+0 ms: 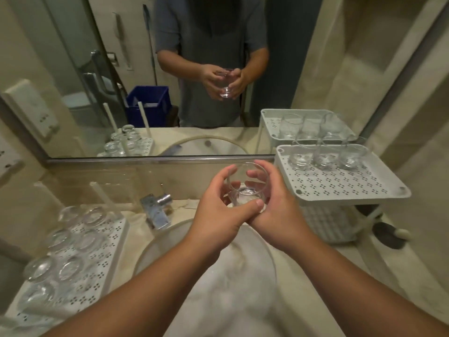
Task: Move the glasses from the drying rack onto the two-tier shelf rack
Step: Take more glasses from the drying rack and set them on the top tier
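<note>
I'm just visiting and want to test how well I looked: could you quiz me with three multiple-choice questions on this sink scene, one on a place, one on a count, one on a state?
1. Where is the drying rack with upturned glasses?
A. left of the sink
B. right of the sink
C. inside the sink

2. How many glasses stand on the shelf rack's top tier?
A. one
B. three
C. six

3. How is the held glass carried?
A. left hand only
B. both hands
C. right hand only

Answers: 1 A, it lies left of the sink. 2 B, three stand in a row. 3 B, left hand and right hand both wrap it.
</note>
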Available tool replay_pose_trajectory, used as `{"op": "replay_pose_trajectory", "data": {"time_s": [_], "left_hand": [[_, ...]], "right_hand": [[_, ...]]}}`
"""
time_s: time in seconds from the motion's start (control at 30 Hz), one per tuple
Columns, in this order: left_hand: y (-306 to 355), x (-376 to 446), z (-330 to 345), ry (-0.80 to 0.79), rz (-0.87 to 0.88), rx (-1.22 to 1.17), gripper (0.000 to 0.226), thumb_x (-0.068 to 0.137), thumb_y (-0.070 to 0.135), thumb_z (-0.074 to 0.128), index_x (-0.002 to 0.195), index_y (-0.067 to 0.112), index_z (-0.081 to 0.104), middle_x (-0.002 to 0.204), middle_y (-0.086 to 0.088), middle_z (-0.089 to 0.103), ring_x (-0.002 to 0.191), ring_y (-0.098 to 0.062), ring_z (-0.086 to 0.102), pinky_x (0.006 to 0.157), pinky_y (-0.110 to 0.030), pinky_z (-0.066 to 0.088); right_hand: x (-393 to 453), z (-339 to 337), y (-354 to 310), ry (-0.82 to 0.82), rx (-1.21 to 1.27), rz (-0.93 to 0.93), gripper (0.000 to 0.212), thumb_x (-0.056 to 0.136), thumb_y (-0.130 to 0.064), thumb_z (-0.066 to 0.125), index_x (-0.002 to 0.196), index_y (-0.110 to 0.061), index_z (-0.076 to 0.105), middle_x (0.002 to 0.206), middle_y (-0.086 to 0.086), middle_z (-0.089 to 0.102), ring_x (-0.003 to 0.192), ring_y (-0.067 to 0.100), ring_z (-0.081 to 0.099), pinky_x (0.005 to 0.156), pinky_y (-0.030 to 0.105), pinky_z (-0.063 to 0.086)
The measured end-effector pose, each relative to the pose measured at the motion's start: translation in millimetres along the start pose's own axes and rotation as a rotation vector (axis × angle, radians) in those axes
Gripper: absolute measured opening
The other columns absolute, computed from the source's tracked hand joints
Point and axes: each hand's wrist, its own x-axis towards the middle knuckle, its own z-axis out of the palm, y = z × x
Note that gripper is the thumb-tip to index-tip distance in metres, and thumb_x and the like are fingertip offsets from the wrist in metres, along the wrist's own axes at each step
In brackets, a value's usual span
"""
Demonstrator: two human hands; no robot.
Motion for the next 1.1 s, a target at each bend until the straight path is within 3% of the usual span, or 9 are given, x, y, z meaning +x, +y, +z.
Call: {"op": "replay_pose_trajectory", "data": {"time_s": [0.1,0.2,0.33,0.47,0.57,0.7,0.93,1.1], "left_hand": [[-1,9,34,-0.048,0.003,0.028,0.078,0.065,0.03,0.084,0.134,0.046,0.05,0.122,0.006,0.063,0.113,-0.008,0.064,0.087,-0.027,0.057],[-2,19,65,-0.073,0.004,0.043,0.079,0.067,0.029,0.083,0.136,0.043,0.05,0.121,0.007,0.063,0.112,-0.008,0.064,0.091,-0.031,0.057],[-2,32,100,-0.113,0.012,0.045,0.072,0.076,0.019,0.084,0.136,0.042,0.05,0.107,0.018,0.07,0.101,-0.001,0.068,0.08,-0.022,0.057],[1,47,125,-0.122,0.017,0.046,0.078,0.073,0.015,0.083,0.141,0.031,0.049,0.121,0.004,0.069,0.106,-0.012,0.07,0.089,-0.033,0.058],[6,60,141,-0.09,0.053,0.132,0.077,0.065,0.029,0.084,0.135,0.037,0.052,0.132,0.0,0.058,0.108,-0.014,0.068,0.091,-0.039,0.058],[5,79,155,-0.075,0.072,0.217,0.084,0.063,0.033,0.082,0.141,0.033,0.05,0.131,0.002,0.06,0.11,-0.012,0.065,0.094,-0.04,0.056],[-7,112,166,-0.057,0.067,0.497,0.088,0.073,0.039,0.082,0.149,0.027,0.041,0.141,0.003,0.054,0.118,-0.016,0.06,0.098,-0.04,0.053],[-13,124,167,-0.065,0.084,0.656,0.071,0.073,0.042,0.082,0.136,0.027,0.054,0.122,0.009,0.065,0.106,-0.012,0.065,0.09,-0.034,0.054]], "right_hand": [[2,-33,13,0.023,-0.002,0.013,0.085,0.058,-0.038,0.079,0.129,-0.055,0.035,0.125,-0.021,0.054,0.113,0.003,0.06,0.093,0.037,0.054],[4,-63,26,0.041,0.007,0.03,0.084,0.06,-0.031,0.081,0.129,-0.052,0.037,0.124,-0.018,0.055,0.112,0.003,0.06,0.091,0.037,0.055],[9,-97,37,0.066,-0.034,0.033,0.082,0.062,-0.034,0.078,0.131,-0.048,0.037,0.126,-0.016,0.055,0.105,-0.005,0.061,0.086,0.023,0.054],[19,-125,47,0.069,-0.072,0.035,0.08,0.065,-0.031,0.084,0.125,-0.056,0.037,0.129,-0.015,0.055,0.107,-0.005,0.06,0.087,0.024,0.053],[29,-142,57,0.101,-0.101,0.028,0.078,0.066,-0.026,0.085,0.117,-0.063,0.038,0.127,-0.015,0.054,0.11,-0.003,0.057,0.09,0.028,0.053],[43,-154,70,0.142,-0.185,0.045,0.082,0.066,-0.023,0.082,0.131,-0.051,0.04,0.124,-0.012,0.049,0.107,-0.005,0.051,0.082,0.022,0.05],[68,-161,96,0.12,-0.231,0.134,0.086,0.069,-0.013,0.082,0.139,-0.041,0.04,0.123,-0.012,0.052,0.106,0.01,0.056,0.082,0.033,0.053],[75,-154,113,0.108,-0.243,0.182,0.083,0.071,-0.016,0.083,0.137,-0.042,0.038,0.126,-0.011,0.053,0.101,0.011,0.06,0.069,0.021,0.047]]}}
